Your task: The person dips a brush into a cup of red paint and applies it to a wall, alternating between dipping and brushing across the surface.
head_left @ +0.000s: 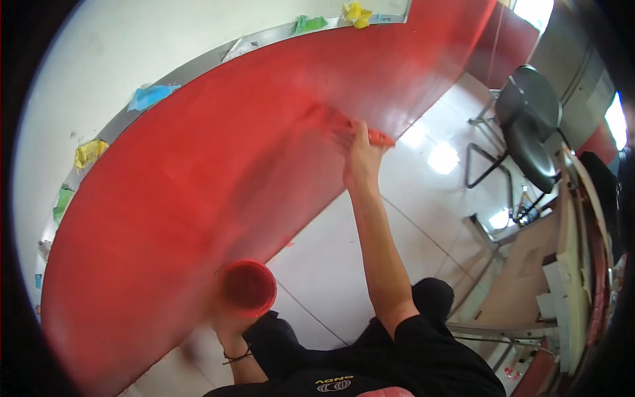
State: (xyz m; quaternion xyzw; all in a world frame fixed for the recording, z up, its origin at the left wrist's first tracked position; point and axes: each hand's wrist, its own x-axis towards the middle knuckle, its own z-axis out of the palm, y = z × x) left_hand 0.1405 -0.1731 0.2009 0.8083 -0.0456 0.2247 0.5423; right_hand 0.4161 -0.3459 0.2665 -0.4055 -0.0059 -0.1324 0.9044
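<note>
My right hand (362,159) is stretched forward, fingers closed round a red-smeared paintbrush (380,137). Its bristle end lies against the red wall (178,172) and is blurred, partly hidden by the hand. Lower down, my left hand (228,325) holds a red paint cup (267,288) close to my body. The cup's mouth faces up and its inside looks dark red. Most of the left fingers are hidden behind the cup. Wet sheen and a darker streak show on the wall between the two hands.
Along the wall's upper edge runs a grey strip (198,71) with coloured tape scraps, such as a blue piece (153,97). A black chair (529,132) stands on the tiled floor (423,205) at right. Wooden boards (529,264) lean nearby.
</note>
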